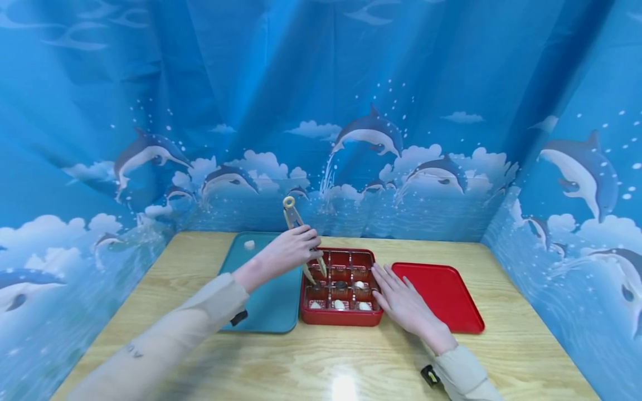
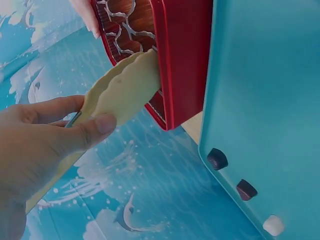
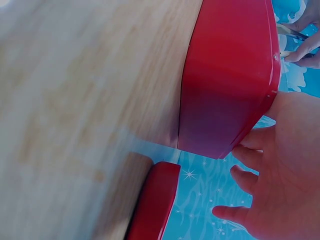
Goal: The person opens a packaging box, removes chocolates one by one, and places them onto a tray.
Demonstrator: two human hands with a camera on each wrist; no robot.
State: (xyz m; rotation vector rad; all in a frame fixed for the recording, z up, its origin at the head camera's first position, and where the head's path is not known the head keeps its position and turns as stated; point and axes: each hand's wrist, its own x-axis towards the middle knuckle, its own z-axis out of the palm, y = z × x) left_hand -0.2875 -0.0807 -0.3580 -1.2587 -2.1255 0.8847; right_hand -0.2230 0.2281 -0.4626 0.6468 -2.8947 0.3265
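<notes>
My left hand grips a pair of cream tongs, thumb on one side and fingers on the other. The tips of the tongs reach down into the left column of a red box with a clear compartment insert. What the tips hold, if anything, I cannot tell. White pieces sit in the front row of compartments; a dark piece and another white piece lie one row behind. Fingers extended, my right hand rests against the right side of the box.
A teal tray lies left of the box. Near its far edge are a white piece and two dark brown chocolate-like pieces. Right of the box lies a flat red lid. A dolphin-print curtain surrounds the wooden table.
</notes>
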